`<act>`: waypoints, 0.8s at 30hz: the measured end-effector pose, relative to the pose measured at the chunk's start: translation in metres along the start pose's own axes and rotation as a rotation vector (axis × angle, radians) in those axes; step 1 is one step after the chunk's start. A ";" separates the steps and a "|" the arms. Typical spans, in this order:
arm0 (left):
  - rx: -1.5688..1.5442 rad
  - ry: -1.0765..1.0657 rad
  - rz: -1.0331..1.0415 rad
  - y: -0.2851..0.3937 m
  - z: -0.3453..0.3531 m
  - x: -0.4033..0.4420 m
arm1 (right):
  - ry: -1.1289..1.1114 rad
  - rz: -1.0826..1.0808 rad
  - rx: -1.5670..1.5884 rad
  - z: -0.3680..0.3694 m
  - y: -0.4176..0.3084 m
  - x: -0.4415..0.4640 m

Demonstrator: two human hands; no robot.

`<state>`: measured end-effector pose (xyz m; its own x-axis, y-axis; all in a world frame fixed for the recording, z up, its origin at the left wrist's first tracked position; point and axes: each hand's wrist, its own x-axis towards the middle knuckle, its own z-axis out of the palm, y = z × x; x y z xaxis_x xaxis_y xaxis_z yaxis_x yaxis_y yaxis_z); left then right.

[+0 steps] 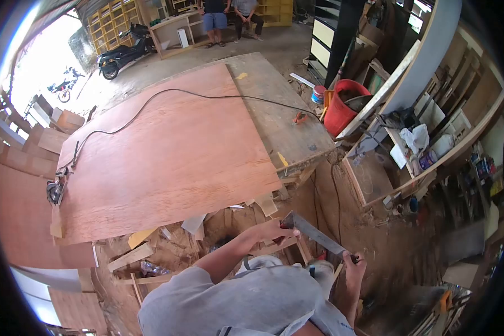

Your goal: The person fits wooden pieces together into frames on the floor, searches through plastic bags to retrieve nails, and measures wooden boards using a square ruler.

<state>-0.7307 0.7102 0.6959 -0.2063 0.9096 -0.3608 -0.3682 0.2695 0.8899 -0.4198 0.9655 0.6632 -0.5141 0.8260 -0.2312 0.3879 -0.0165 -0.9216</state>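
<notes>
A hand saw (321, 239) spans between my two hands, its grey blade slanting down to the right above the littered floor. My left hand (275, 231) is closed around the dark and reddish handle at the blade's wide end. At the narrow end, the fingers of my right hand (354, 263) pinch the blade near its tip. Ahead of my hands lies a large reddish plywood sheet (168, 151) on a worktable (285, 123); neither hand touches it. A dark power tool (54, 191), perhaps a circular saw, sits by the sheet's left edge.
A black cord (179, 91) crosses the plywood. Wood offcuts (130, 257) litter the ground before me. Right of the table stand a red bucket (346, 106) and a paint can (318, 94). Two people (215, 22) are at the back near a parked motorbike (123, 55).
</notes>
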 end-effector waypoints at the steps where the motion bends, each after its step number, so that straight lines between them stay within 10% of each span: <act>1: -0.026 0.007 0.033 -0.009 -0.007 0.001 | -0.023 0.005 0.004 0.008 -0.026 -0.002; 24: -0.050 0.425 -0.006 0.058 -0.035 0.084 | -0.269 -0.195 -0.030 0.045 -0.030 0.221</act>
<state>-0.8010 0.7908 0.7077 -0.5554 0.6942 -0.4579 -0.4115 0.2491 0.8767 -0.5795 1.1235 0.6255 -0.7628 0.6335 -0.1295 0.2828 0.1467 -0.9479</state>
